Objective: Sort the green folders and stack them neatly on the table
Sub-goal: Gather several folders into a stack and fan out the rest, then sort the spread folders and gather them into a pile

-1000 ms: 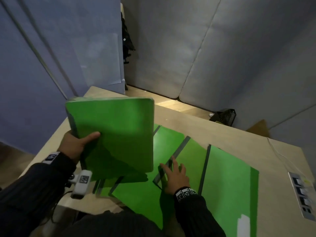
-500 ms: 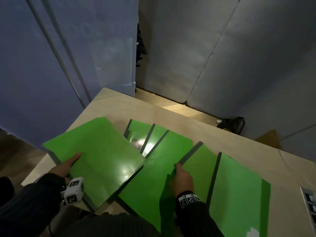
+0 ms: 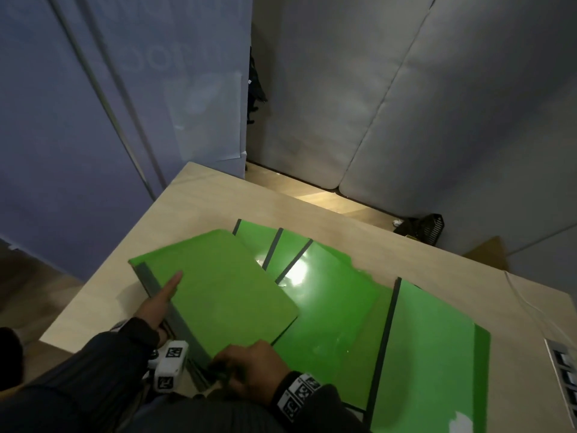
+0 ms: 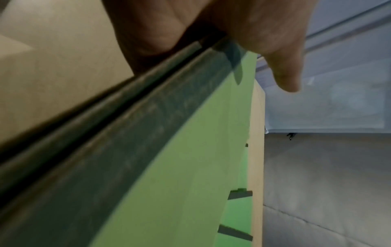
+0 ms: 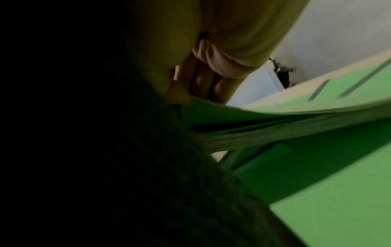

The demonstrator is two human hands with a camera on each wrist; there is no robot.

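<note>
Left hand (image 3: 156,307) grips the top folder (image 3: 218,289) along its dark grey spine, thumb flat on the matte green cover and the other fingers tucked under the edge. Right hand (image 3: 253,367) curls round that folder's near corner, fingers bent underneath. It is a flat rectangle with rounded corners, lying askew over the spread folders (image 3: 331,307), glossy green sheets fanned across the pale wooden table (image 3: 203,201), each with a narrow dark spine strip. One more folder (image 3: 434,360) lies flat at the right end
</note>
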